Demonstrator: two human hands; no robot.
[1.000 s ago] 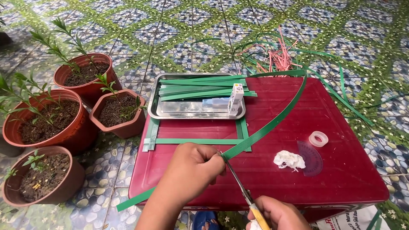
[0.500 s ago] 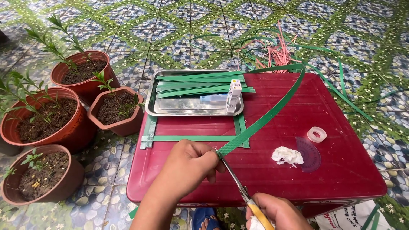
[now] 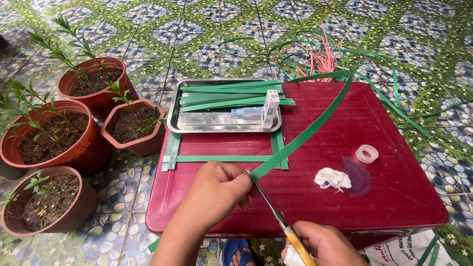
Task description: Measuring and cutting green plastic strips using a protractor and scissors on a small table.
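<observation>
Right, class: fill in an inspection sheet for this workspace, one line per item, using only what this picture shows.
Surface: red table on a patterned tile floor.
Job's things: long green strip; scissors, blades at the strip.
Clutter: metal tray of cut green strips, a small white box, tape roll, white wad, protractor.
Grippers: left hand pinches the strip; right hand holds the scissors.
Cables: nothing seen.
Surroundings: four potted plants; pink strips on the floor.
</observation>
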